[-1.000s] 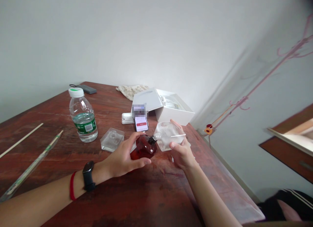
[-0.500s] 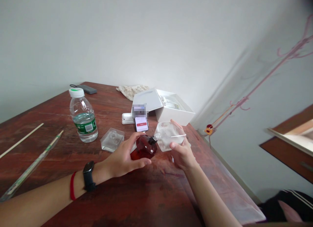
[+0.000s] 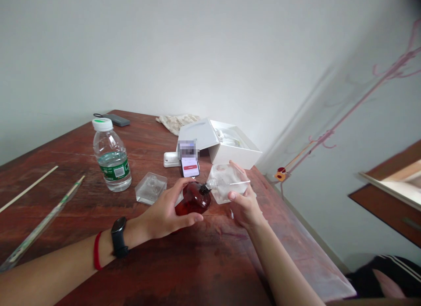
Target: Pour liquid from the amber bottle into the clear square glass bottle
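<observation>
My left hand [image 3: 164, 216] is wrapped round a small dark red glass bottle [image 3: 194, 199] that rests on the wooden table [image 3: 204, 262]. My right hand [image 3: 245, 205] grips a clear glass bottle [image 3: 226, 183], tipped on its side. Its neck meets the black mouth of the red bottle. A thin white stick runs across the clear bottle near my right fingers. I wear a black watch and a red band on my left wrist.
A second clear glass bottle [image 3: 151, 188] lies left of my hands. Behind stand a water bottle [image 3: 112, 156], a phone [image 3: 190, 167], a white device [image 3: 171, 159], an open white box [image 3: 226, 143], a cloth [image 3: 177, 121] and a dark case [image 3: 115, 120]. Long sticks [image 3: 39, 229] lie at left.
</observation>
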Demonstrator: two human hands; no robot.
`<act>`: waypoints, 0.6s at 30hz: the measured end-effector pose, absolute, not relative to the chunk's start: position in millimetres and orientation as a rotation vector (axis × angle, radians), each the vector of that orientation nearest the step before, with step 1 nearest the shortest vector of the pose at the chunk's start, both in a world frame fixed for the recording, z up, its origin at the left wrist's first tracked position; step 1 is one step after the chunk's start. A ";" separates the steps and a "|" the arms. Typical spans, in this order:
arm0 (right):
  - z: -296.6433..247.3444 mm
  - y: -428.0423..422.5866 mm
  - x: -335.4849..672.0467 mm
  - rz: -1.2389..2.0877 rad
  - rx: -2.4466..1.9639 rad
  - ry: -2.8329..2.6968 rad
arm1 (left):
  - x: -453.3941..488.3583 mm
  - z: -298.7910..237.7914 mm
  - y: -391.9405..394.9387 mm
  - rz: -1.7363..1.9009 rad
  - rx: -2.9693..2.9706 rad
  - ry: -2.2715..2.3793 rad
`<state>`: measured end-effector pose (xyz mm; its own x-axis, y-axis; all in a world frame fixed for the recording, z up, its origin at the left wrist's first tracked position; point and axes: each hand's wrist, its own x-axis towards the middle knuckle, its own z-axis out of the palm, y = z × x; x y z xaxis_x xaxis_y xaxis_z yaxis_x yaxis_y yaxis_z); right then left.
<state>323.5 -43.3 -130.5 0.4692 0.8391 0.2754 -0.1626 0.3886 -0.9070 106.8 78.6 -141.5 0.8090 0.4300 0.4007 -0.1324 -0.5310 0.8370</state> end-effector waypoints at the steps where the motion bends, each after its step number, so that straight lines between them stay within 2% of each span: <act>1: -130.5 -43.3 323.6 0.750 -0.958 -0.852 | 106.9 -141.5 78.7 0.724 2.013 0.219; 18: -128.7 -42.8 321.9 0.747 -0.945 -0.865 | 106.7 -140.4 79.5 0.718 2.004 0.214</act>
<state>321.9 -42.8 -128.7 0.4583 0.8407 0.2883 -0.1622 0.3981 -0.9029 106.7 79.5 -140.4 0.8115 0.4272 0.3988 -0.1382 -0.5228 0.8412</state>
